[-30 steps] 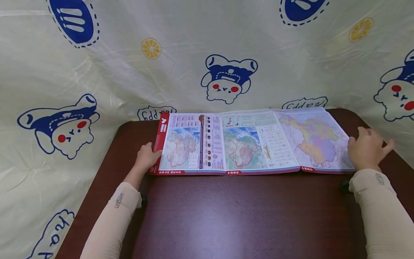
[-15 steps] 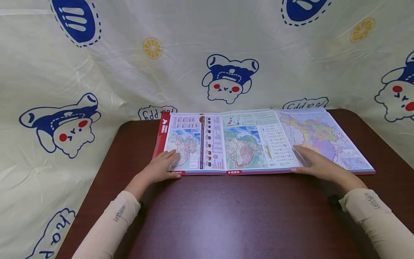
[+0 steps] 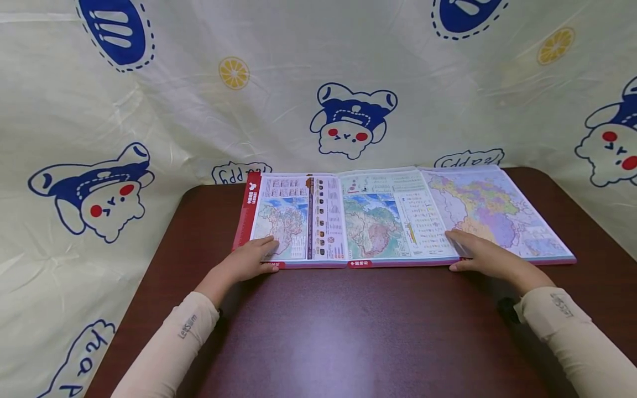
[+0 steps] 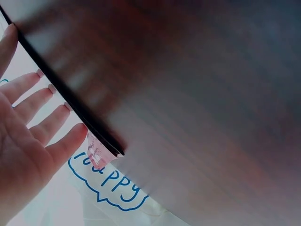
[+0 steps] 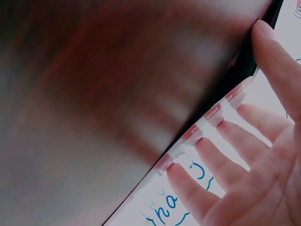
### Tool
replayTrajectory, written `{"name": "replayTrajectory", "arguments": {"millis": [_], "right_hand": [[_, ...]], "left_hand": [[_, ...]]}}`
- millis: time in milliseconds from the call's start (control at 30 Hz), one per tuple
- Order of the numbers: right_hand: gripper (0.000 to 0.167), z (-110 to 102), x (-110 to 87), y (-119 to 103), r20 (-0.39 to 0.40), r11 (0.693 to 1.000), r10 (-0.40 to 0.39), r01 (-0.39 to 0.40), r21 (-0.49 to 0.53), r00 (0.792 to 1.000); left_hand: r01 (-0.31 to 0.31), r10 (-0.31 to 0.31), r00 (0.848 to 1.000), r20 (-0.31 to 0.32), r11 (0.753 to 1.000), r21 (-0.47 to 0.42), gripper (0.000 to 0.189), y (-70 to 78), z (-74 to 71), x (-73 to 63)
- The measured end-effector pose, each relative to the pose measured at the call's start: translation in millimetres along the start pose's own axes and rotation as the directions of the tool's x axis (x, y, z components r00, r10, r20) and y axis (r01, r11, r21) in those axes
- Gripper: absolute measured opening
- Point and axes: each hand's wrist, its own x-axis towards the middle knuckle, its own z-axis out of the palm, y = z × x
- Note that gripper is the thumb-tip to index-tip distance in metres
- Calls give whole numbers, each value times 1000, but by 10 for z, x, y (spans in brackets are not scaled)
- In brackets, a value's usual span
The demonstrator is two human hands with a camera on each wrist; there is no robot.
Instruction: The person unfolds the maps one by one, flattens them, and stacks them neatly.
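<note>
A wide folding map lies spread out, with three printed panels showing and a red strip down its left end. My left hand rests on the near left corner of the map, its thumb along the near edge. At the fold between the middle and right panels, my right hand touches the map, thumb also by the near edge. The left wrist view shows that hand's fingers spread and nearly straight. Similarly extended fingers appear in the right wrist view, fingertips against the sheet.
The map lies on a dark brown table, near its far side. Behind and to the left hangs a pale curtain printed with blue cartoon figures and orange slices.
My left hand has shifted from the map's left edge onto its near corner. My right hand has come leftward from beyond the right panel to the fold; that panel now lies flatter and farther out.
</note>
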Motion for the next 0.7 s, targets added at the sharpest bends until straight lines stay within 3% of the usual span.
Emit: {"name": "replayTrajectory", "arguments": {"millis": [367, 700], "right_hand": [[88, -28, 29, 5, 29, 998, 54, -54, 20, 998], [90, -71, 118, 32, 65, 992, 107, -111, 61, 992]], "left_hand": [[-86, 90, 995, -43, 992, 97, 59, -22, 34, 22], [-45, 47, 999, -17, 995, 91, 61, -35, 9, 78]]}}
